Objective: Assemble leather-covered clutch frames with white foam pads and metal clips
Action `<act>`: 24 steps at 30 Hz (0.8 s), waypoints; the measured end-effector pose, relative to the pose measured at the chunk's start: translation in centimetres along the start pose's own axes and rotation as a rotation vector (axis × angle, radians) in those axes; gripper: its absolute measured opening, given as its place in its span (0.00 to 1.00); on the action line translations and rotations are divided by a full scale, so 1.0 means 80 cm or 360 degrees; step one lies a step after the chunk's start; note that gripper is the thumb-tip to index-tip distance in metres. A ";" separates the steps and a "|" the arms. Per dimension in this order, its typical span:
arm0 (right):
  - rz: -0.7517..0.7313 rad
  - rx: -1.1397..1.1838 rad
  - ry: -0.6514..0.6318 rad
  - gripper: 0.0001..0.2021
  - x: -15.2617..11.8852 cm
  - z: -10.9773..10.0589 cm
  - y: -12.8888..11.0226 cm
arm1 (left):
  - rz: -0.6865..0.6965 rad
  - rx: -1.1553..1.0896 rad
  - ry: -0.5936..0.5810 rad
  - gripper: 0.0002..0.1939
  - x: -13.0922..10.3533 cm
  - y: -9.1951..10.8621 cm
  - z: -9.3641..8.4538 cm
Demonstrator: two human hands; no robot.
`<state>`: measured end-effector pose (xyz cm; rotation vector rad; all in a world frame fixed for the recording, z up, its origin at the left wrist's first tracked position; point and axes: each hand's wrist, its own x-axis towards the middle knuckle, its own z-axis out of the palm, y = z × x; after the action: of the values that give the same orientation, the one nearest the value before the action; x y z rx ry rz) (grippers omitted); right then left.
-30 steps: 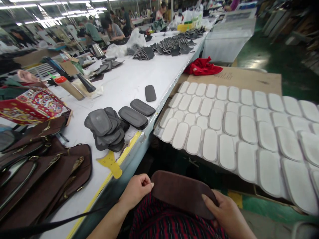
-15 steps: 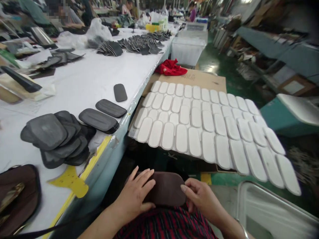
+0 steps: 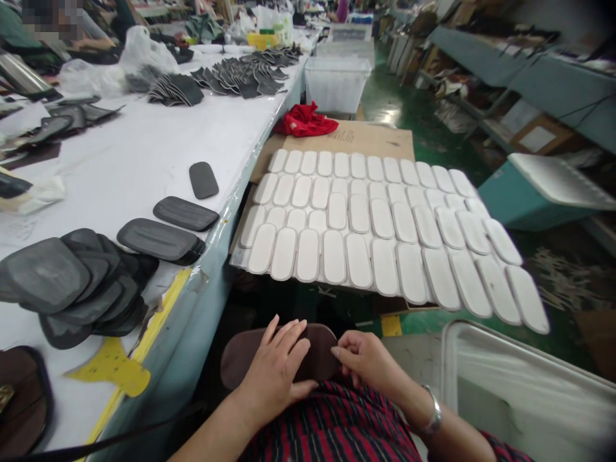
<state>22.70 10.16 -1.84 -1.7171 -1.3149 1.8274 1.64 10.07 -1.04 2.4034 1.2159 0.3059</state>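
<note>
A dark brown oblong panel with rounded ends (image 3: pixel 240 359) lies across my lap, against a red and black striped garment. My left hand (image 3: pixel 279 362) rests flat over its middle, fingers stretched out and apart. At the panel's right end, my right hand (image 3: pixel 363 359) pinches the rim between thumb and curled fingers. To the left on the white table are a pile of dark grey rounded pieces (image 3: pixel 48 273) and a smaller stack of dark oblong pieces (image 3: pixel 156 239). Beyond my hands, several rows of white oblong pieces (image 3: pixel 308 253) cover a board.
A yellow cut-out piece (image 3: pixel 110 369) hangs at the table's edge. Red cloth (image 3: pixel 308 120) lies on cardboard (image 3: pixel 375 138) behind the white rows. A clear plastic bin (image 3: pixel 337 80) stands beyond, another tub (image 3: pixel 510 385) at my right. A teal box (image 3: pixel 520 192) is farther right.
The camera view has shifted to the right. My left hand has slid along the brown panel toward its right end, uncovering more of the left end. My right hand still grips the right rim.
</note>
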 end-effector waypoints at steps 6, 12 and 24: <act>-0.0053 0.0057 0.0047 0.10 0.002 0.002 0.005 | -0.0021 0.0009 0.0024 0.22 0.001 0.001 0.006; -0.0037 0.0034 0.0068 0.09 0.005 0.000 0.005 | -0.0032 0.0046 -0.0046 0.23 0.001 0.005 0.007; -0.0261 -0.0217 0.0205 0.12 -0.002 0.005 0.017 | -0.0041 0.0127 0.0115 0.14 -0.012 0.023 0.012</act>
<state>22.86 9.14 -2.84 -1.7068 -1.5076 1.5433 2.77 8.10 -1.04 2.4612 1.3133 0.3452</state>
